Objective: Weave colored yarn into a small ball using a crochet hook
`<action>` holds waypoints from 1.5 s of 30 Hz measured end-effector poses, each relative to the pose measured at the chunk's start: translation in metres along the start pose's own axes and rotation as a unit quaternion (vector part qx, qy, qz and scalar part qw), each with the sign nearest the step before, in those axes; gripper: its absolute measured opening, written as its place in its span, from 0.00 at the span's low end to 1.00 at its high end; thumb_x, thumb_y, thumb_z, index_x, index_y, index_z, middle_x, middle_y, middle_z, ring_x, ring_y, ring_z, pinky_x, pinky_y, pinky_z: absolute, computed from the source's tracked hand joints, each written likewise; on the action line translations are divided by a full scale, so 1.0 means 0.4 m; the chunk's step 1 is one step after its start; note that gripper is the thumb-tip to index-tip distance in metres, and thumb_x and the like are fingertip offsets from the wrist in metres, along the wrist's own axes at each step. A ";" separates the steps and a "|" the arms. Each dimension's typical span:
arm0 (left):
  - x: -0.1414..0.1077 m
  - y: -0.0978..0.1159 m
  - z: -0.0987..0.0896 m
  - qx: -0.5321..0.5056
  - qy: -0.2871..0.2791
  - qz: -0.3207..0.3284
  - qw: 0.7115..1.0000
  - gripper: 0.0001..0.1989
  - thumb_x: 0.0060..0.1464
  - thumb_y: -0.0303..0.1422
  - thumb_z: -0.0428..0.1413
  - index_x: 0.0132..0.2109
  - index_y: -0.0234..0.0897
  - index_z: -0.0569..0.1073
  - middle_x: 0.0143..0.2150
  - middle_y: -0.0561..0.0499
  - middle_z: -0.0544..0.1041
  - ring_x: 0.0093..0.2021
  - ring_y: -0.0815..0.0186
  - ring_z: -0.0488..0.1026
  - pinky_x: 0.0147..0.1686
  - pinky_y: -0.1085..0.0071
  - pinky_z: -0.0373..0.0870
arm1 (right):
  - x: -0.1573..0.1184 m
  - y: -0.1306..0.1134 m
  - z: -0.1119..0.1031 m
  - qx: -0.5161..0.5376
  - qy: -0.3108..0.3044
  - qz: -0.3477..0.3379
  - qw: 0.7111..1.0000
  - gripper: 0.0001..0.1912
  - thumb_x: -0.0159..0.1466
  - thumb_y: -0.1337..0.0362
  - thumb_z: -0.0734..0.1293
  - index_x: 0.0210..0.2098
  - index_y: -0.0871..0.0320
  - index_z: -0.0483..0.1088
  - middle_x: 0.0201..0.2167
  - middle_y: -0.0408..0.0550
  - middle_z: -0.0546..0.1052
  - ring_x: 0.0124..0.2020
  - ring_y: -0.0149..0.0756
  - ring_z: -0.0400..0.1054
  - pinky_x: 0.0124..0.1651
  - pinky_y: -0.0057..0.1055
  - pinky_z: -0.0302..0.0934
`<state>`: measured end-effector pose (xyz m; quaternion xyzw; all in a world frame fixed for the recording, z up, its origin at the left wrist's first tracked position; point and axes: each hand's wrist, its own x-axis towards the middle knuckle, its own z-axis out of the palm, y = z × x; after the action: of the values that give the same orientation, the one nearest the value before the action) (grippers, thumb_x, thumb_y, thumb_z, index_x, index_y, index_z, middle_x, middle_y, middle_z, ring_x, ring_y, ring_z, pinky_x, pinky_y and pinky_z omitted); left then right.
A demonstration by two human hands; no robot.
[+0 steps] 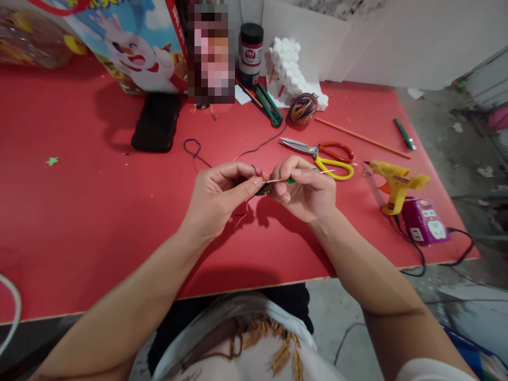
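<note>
Near the middle of the red table, my left hand [222, 196] pinches a small multicoloured yarn piece [262, 186] between thumb and fingers. My right hand [307, 188] is closed on a thin metal crochet hook [273, 181] with a green grip, its tip at the yarn piece by my left thumb. Loose yarn ends hang below the piece. A strand of yarn [257, 146] runs from the table beyond my hands toward a multicoloured yarn ball [303, 108]. Fingers partly hide the yarn piece.
Scissors [317, 151] lie just beyond my right hand. A yellow glue gun [397, 182] and purple box [426, 222] are at the right. Farther back are a green cutter [270, 106], a dark jar [251, 55], a white model [291, 66] and a black phone [156, 121].
</note>
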<state>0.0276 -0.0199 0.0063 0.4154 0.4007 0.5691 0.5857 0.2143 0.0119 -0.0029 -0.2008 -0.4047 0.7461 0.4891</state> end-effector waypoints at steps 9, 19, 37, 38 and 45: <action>-0.001 -0.001 0.001 -0.031 -0.010 0.001 0.999 0.09 0.49 0.33 0.78 0.36 0.41 0.87 0.36 0.51 0.86 0.36 0.68 0.83 0.42 0.71 0.84 | -0.001 -0.002 -0.004 0.043 -0.029 0.006 0.999 0.07 0.63 0.63 0.74 0.31 0.60 0.81 0.24 0.45 0.82 0.21 0.29 0.71 0.28 0.26 0.67; -0.015 0.008 0.001 0.111 0.008 0.121 0.986 0.03 0.58 0.29 0.71 0.39 0.41 0.86 0.37 0.50 0.84 0.37 0.67 0.81 0.40 0.70 0.80 | -0.015 -0.028 0.019 -0.078 0.045 -0.110 0.990 0.04 0.62 0.67 0.75 0.32 0.60 0.84 0.24 0.47 0.82 0.24 0.31 0.74 0.26 0.25 0.65; -0.009 0.014 0.006 0.198 0.035 0.151 0.968 0.02 0.59 0.29 0.69 0.39 0.40 0.86 0.37 0.50 0.84 0.38 0.66 0.79 0.41 0.68 0.77 | -0.036 -0.021 0.017 -0.275 0.069 -0.230 0.931 0.06 0.69 0.63 0.74 0.37 0.57 0.84 0.29 0.46 0.82 0.28 0.33 0.74 0.28 0.30 0.68; -0.009 0.014 0.007 0.200 0.037 0.153 0.967 0.02 0.59 0.28 0.69 0.39 0.40 0.86 0.37 0.50 0.84 0.38 0.66 0.79 0.41 0.68 0.77 | -0.039 -0.022 0.020 -0.292 0.072 -0.235 0.924 0.06 0.69 0.62 0.73 0.37 0.56 0.84 0.29 0.45 0.82 0.28 0.33 0.73 0.28 0.30 0.68; -0.004 0.007 0.006 0.097 0.046 0.093 0.990 0.03 0.58 0.28 0.70 0.39 0.41 0.86 0.37 0.51 0.86 0.36 0.68 0.81 0.40 0.71 0.79 | -0.056 -0.026 0.038 -0.425 0.057 -0.298 0.853 0.07 0.71 0.67 0.71 0.42 0.55 0.83 0.34 0.45 0.84 0.35 0.36 0.77 0.42 0.36 0.74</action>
<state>0.0289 -0.0217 0.0096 0.4796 0.4401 0.5978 0.4679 0.2195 -0.0123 0.0122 -0.3009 -0.6942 0.3074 0.5770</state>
